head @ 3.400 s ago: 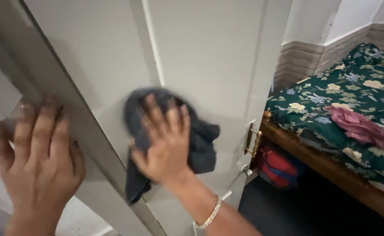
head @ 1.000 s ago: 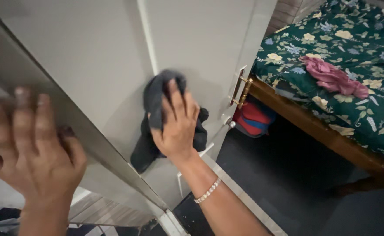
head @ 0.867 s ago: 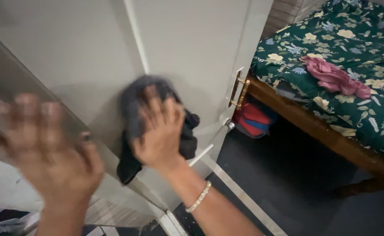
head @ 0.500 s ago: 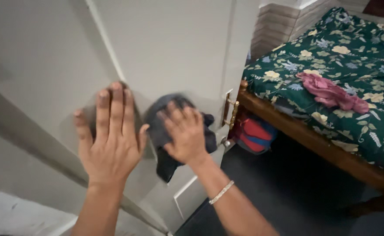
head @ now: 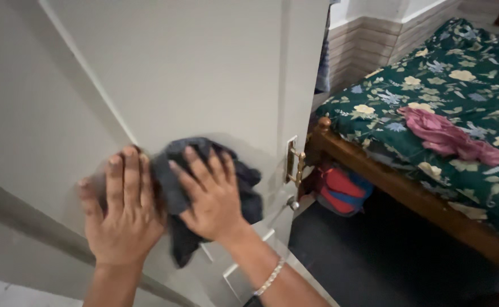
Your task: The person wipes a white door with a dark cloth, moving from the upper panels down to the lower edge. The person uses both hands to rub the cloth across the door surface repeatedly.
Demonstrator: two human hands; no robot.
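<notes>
My right hand [head: 212, 196] presses a dark grey cloth [head: 172, 182] flat against the pale grey cupboard door [head: 192, 74]. The cloth bunches around my fingers and hangs down below my palm. My left hand [head: 121, 213] lies flat on the same door just left of the cloth, fingers spread and pointing up, touching the cloth's edge. A brass handle [head: 293, 165] sits on the door's right edge, a short way right of my right hand. A bracelet circles my right wrist.
A wooden-framed bed [head: 414, 199] with a dark green floral sheet [head: 459, 108] stands at the right, a pink garment [head: 448, 136] lying on it. A red and blue bag [head: 340, 190] sits under the bed. Dark floor [head: 385, 261] lies between door and bed.
My left hand left the door's edge and now lies flat on the door face beside the cloth. My right hand has wiped the cloth lower and leftward. The view shifted right.
</notes>
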